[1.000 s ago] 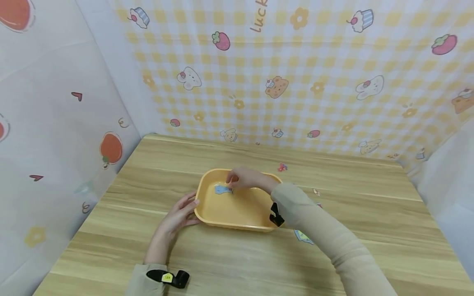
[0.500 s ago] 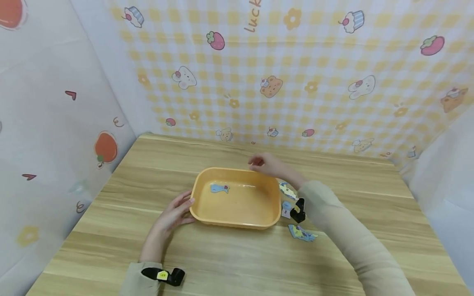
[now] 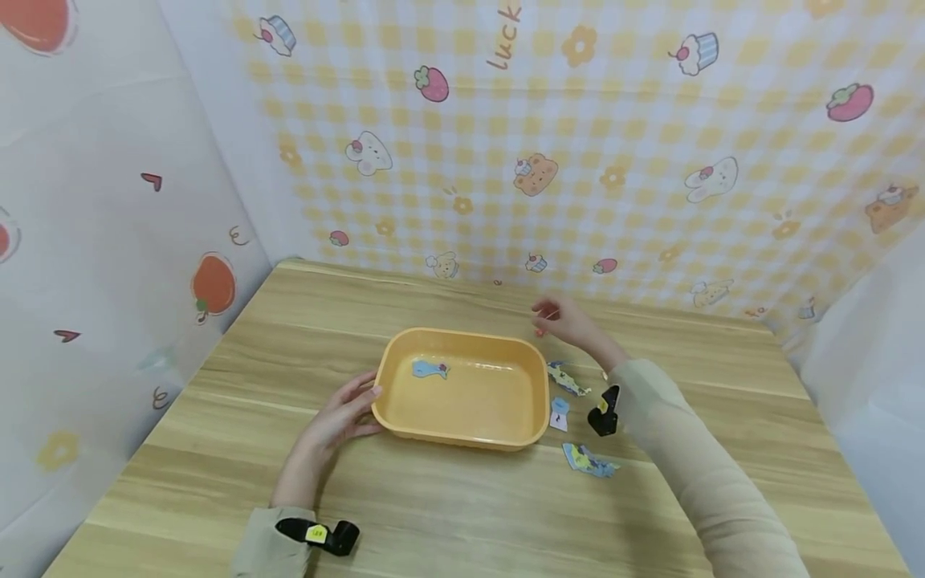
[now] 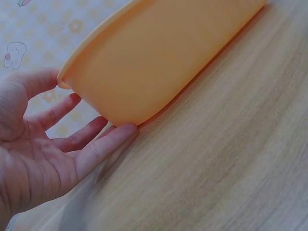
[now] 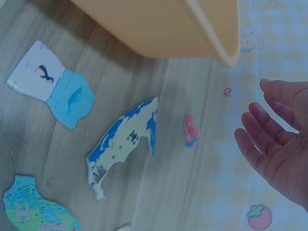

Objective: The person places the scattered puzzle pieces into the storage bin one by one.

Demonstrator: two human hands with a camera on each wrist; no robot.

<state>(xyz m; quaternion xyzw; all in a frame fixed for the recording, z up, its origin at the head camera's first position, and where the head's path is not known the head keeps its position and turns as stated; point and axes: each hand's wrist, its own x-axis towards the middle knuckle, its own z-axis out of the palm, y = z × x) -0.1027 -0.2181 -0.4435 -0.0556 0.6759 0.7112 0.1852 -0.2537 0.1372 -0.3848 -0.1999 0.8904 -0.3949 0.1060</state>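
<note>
My left hand (image 3: pixel 340 419) holds the left end of a yellow-orange tray (image 3: pixel 462 440). In the left wrist view its thumb hooks the tray's rim (image 4: pixel 64 76), fingers against the outer wall. A light blue flat piece (image 3: pixel 429 369) with a small red mark lies inside the tray's left part. Beyond the tray's back right corner, my right hand (image 3: pixel 567 321) hovers by a small red piece (image 3: pixel 539 332). The right wrist view shows that hand (image 5: pixel 284 139) with loosely bent fingers, nothing in them, and the red and blue piece (image 5: pixel 191 131) apart on the table.
Right of the tray lie a cream and blue curved piece (image 3: pixel 567 379), a white and blue piece (image 3: pixel 560 413) and a green and blue piece (image 3: pixel 590 461). A tiny piece (image 3: pixel 605 375) is near the right sleeve. A checked cloth (image 3: pixel 491 160) hangs behind the table.
My right hand has left the blue piece inside the tray and moved right, over the back rim, to the red piece. My left hand has stayed on the tray.
</note>
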